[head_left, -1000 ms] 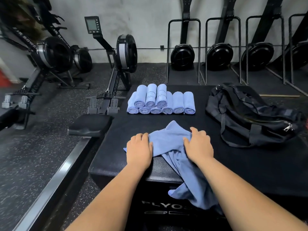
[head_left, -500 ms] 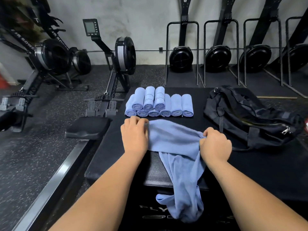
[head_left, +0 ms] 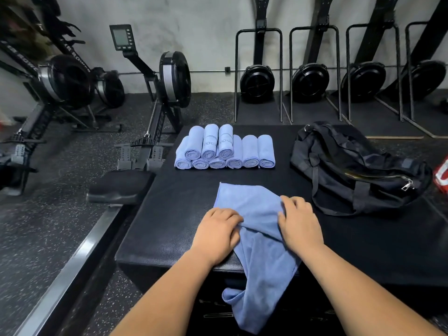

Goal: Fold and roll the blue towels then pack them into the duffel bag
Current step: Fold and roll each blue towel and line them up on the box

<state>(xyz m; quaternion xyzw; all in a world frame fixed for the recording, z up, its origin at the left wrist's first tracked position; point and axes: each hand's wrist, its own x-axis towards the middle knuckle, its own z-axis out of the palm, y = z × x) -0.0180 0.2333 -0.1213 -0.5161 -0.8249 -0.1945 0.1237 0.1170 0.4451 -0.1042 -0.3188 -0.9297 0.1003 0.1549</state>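
A loose blue towel (head_left: 249,204) lies partly spread on the black padded box (head_left: 169,214), and its near end hangs over the front edge. My left hand (head_left: 215,236) pinches a bunched fold at the towel's left side. My right hand (head_left: 299,224) grips the towel's right edge with curled fingers. Several rolled blue towels (head_left: 225,151) are stacked in two layers at the far side of the box. The black duffel bag (head_left: 351,170) sits to the right, its zipper partly open.
A rowing machine (head_left: 167,76) with a black seat (head_left: 118,187) and a rail stands close on the left. Upright rowers (head_left: 259,81) line the back wall. A red object (head_left: 442,175) shows at the right edge.
The towel's far part now lies flat farther out on the box. Both hands have pulled back toward the near edge and moved closer together.
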